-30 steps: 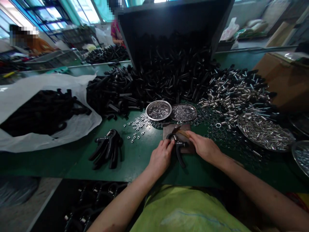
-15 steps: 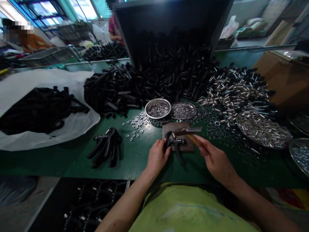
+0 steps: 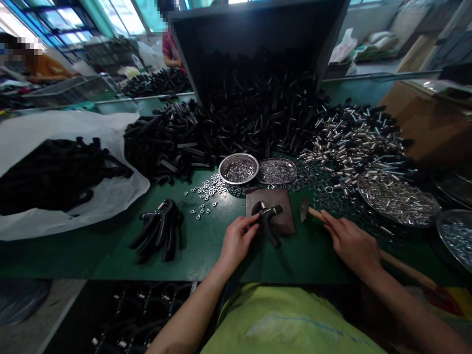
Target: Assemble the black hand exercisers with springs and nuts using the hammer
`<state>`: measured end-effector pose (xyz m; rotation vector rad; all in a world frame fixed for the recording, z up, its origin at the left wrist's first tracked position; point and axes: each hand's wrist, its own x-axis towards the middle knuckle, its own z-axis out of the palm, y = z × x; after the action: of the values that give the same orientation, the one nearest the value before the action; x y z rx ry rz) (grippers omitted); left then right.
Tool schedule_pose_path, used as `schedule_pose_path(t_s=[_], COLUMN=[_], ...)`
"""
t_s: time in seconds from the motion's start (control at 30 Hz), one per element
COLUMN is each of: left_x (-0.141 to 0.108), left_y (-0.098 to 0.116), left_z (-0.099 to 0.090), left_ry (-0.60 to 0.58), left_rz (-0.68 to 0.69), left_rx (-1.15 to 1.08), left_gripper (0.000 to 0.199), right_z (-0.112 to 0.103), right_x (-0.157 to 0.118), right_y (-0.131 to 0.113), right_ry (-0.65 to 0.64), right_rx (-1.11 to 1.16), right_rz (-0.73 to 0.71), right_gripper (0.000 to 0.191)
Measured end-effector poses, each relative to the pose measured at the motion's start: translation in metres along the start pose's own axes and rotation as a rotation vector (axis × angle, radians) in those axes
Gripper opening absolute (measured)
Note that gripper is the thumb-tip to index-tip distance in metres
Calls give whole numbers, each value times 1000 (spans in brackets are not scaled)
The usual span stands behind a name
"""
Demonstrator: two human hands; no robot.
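Left hand (image 3: 238,241) holding a black hand exerciser (image 3: 266,216), lying on a brown pad (image 3: 283,221), one end sticking past the near edge, right hand (image 3: 352,246) gripping a wooden hammer (image 3: 313,214) just right of the pad, green surface (image 3: 206,246) showing on the left.

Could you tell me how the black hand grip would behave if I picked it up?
The black hand grip probably feels heavy for its size, given the metal pin at its head. Its thick handles look stiff, not floppy. Its splayed shape should sit on the dark plate without rolling.
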<state>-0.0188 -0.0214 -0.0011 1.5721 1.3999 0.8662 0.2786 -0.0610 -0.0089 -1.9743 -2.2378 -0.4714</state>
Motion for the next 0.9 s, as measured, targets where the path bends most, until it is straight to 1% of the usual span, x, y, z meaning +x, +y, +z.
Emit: schedule_pose_path(t_s=[0.1, 0.17, 0.23, 0.33, 0.4, 0.43, 0.47, 0.53, 0.57, 0.63, 0.7, 0.73, 0.77, 0.83, 0.9], left_x=[-1, -5, -12, -25, -31, -32, -30, -17, -5, 26, 65, 85, 105, 138, 163], left_y=[8, 14, 19, 26, 31, 34, 37, 42, 44, 44, 41, 39, 38, 36, 36], left_z=[11, 20, 27, 26, 20, 16, 11, 2, -2, -7, -6, -3, 2, 15, 30], left_ry=[-31, -52, -71, -121, -158, -178, -187, -167, -139, -65, -10, -12, -24, -56, -71], left_rz=[-300, -429, -492, -515, -493, -459, -404, -229, -123, 81, 228, 275, 295, 264, 228], left_rx=[-524, -749, -850, -837, -746, -678, -597, -385, -256, 14, 257, 371, 499, 751, 852], left_gripper=[38, 43, 43, 45, 48, 48, 47, 40, 35, 26, 21, 20, 21, 24, 29], right_z=[6, 7, 8, 13, 21, 26, 32, 45, 51, 61, 68, 69, 70, 69, 64], right_x=[1, 15, 40, 94, 135, 155, 173, 204, 215, 230, 235, 236, 236, 235, 233], right_y=[15, 16, 11, -6, -20, -27, -33, -44, -49, -56, -60, -61, -62, -61, -58], right_ry=[-9, 10, 44, 54, -1, -47, -92, -133, -148, -173, -194, -199, -200, -194, -179], right_rx=[-48, 13, 145, 361, 443, 457, 458, 456, 453, 447, 447, 451, 457, 478, 509], right_rz=[-2, -16, -51, -119, -137, -126, -116, -120, -122, -121, -113, -109, -104, -83, -41], right_gripper=[34, 31, 29, 27, 25, 25, 25, 23, 21, 17, 14, 14, 14, 13, 16])
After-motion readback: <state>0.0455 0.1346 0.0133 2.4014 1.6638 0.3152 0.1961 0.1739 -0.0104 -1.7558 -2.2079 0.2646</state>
